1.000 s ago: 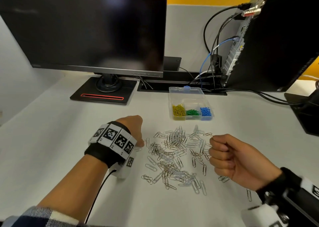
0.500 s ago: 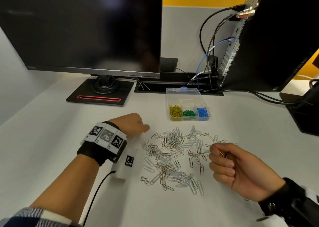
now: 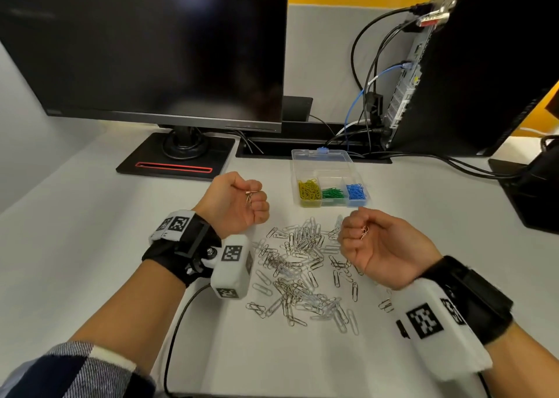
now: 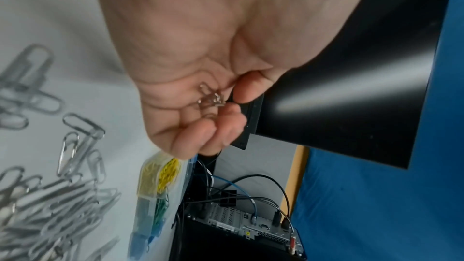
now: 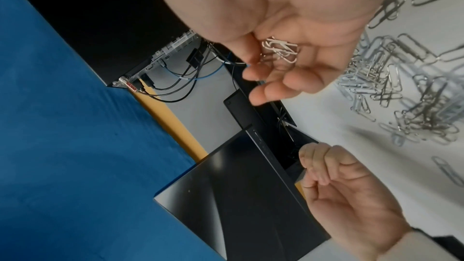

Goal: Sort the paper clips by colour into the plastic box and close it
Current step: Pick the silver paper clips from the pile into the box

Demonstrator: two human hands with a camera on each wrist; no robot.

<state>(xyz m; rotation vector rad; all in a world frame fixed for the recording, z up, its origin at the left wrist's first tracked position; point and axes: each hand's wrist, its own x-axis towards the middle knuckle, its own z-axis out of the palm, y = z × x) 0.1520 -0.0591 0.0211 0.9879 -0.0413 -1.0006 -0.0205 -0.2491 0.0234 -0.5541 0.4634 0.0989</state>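
Note:
The clear plastic box (image 3: 325, 157) lies open at the back of the desk, with yellow clips (image 3: 309, 189), green clips (image 3: 332, 192) and blue clips (image 3: 356, 191) in separate compartments. A pile of silver paper clips (image 3: 302, 270) is spread in front of it. My left hand (image 3: 251, 199) is turned palm up left of the pile, fingers curled round a few small copper-tinted clips (image 4: 211, 96). At the pile's right side my right hand (image 3: 360, 237) is also palm up, its curled fingers cupping a few small clips (image 5: 281, 49). Both hands are off the desk.
A monitor (image 3: 151, 49) on a black stand (image 3: 178, 161) fills the back left. A black computer case (image 3: 484, 65) with several cables (image 3: 366, 95) stands at the back right, just behind the box. Another dark object (image 3: 535, 192) sits at the right edge.
Both hands have lifted off the pile and rolled palm up, showing clips in them. The left hand has moved back towards the box; the right fist has loosened.

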